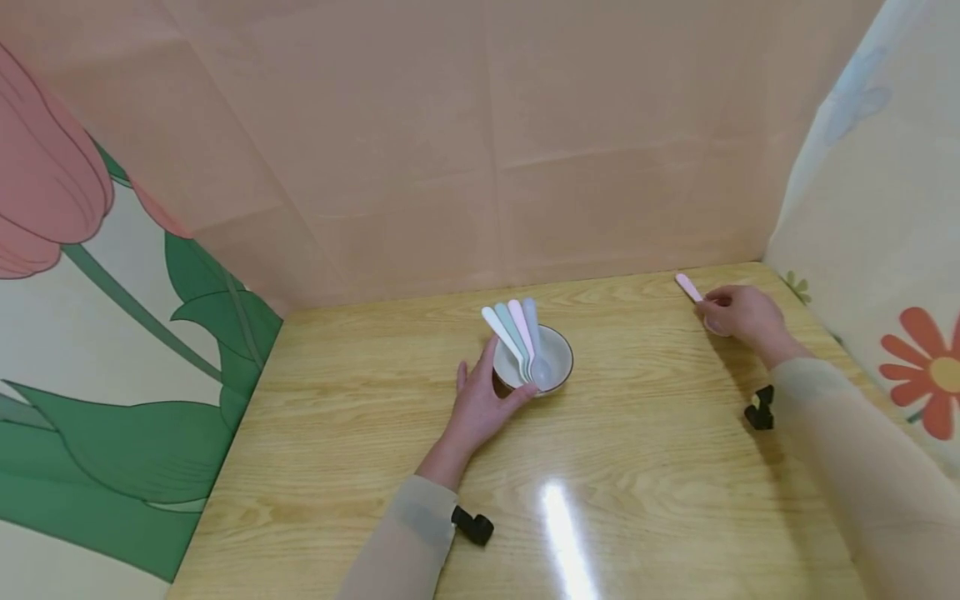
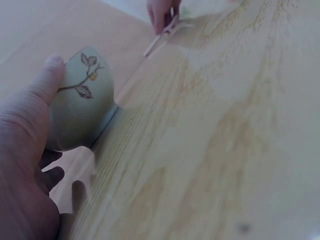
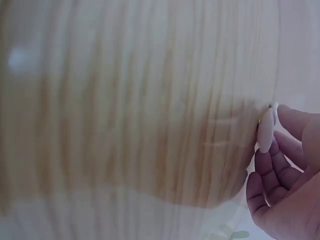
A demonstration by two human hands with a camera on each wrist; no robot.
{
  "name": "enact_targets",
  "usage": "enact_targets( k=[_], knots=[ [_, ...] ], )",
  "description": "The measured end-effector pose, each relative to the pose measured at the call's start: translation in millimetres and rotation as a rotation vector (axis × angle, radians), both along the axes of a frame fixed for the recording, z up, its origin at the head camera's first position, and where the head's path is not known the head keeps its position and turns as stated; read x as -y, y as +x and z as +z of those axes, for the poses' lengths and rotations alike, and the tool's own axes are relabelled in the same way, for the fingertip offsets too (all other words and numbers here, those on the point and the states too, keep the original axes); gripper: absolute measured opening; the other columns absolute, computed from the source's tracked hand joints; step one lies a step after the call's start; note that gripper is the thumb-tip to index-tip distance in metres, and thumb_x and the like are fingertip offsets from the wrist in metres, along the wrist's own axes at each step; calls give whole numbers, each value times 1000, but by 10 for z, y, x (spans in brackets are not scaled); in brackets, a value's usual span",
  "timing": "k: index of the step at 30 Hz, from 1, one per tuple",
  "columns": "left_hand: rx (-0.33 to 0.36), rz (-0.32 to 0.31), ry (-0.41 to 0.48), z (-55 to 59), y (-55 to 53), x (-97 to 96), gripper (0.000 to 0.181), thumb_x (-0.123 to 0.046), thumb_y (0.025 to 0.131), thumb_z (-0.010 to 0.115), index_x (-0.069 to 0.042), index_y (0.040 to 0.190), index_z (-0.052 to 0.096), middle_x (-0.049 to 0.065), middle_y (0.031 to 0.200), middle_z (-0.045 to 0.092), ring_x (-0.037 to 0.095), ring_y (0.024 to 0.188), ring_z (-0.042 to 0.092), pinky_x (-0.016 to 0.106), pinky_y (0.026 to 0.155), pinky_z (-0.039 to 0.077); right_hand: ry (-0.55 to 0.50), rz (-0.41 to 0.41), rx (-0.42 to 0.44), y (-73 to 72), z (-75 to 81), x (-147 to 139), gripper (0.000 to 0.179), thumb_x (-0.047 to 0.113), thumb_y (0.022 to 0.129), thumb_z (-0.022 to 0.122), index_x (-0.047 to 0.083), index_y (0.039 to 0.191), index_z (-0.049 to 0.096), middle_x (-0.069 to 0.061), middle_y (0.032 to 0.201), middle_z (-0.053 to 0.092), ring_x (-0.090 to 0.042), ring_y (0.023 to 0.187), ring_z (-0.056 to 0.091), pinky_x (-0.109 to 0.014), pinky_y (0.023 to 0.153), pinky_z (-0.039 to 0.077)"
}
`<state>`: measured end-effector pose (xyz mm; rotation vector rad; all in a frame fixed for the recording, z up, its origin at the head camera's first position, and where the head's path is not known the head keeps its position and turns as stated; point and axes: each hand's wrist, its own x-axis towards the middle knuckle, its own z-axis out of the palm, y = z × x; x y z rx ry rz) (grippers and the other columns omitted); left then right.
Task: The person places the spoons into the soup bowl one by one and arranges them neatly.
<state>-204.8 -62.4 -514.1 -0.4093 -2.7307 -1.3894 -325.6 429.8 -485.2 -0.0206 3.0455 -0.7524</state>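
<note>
A small round bowl [image 1: 560, 358] stands on the table near the middle, and my left hand [image 1: 480, 408] grips its left side, thumb at the near rim. Inside lean several spoons side by side: a white spoon [image 1: 501, 327], a green spoon [image 1: 512, 327], a pink spoon [image 1: 519, 317] and a grey-blue spoon [image 1: 532, 321]. The left wrist view shows a leafy branch on the bowl's outside [image 2: 82, 110]. Far to the right, my right hand [image 1: 746, 317] pinches another pink spoon [image 1: 687, 287], bowl end toward me. Whether this spoon touches the table cannot be told.
The wooden table [image 1: 360, 417] ends at a plain pinkish backdrop [image 1: 390, 150]. Flower-printed panels stand at the left [image 1: 112, 333] and right [image 1: 862, 250], the right one close to my right arm. A bright light reflection [image 1: 562, 533] lies on the near tabletop.
</note>
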Motion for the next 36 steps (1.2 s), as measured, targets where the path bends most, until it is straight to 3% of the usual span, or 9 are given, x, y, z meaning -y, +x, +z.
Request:
enact_targets(
  k=[7, 13, 22, 36],
  knots=[
    [-10, -4, -7, -24, -6, -5, 107, -60, 97, 81, -37, 178, 14, 5, 171, 47, 28, 158, 42, 58, 134, -4, 9, -25, 37, 1, -8, 58, 65, 48, 111, 61, -8, 143, 61, -38, 135, 64, -56, 115, 63, -67, 93, 49],
    [-15, -6, -11, -44, -14, 1, 107, -60, 97, 80, -36, 178, 14, 7, 170, 48, 29, 158, 43, 58, 134, -3, 0, -56, 34, -11, -30, 98, 59, 41, 111, 61, -8, 143, 60, -36, 133, 65, -54, 113, 62, -67, 92, 49],
    [-1, -8, 2, -49, -18, 3, 107, -62, 97, 80, -38, 178, 14, 5, 171, 46, 29, 158, 42, 58, 134, -5, 10, -58, -6, -19, -40, 123, 51, 31, 109, 65, -10, 138, 63, -34, 124, 69, -47, 100, 65, -54, 77, 49],
    [-8, -14, 12, -34, -20, 11, 106, -59, 98, 81, -34, 178, 16, 5, 170, 48, 27, 158, 42, 58, 134, -5, -31, -23, -64, 35, -30, 199, 49, 24, 108, 67, -13, 139, 63, -35, 125, 71, -51, 104, 67, -55, 83, 48]
  ],
)
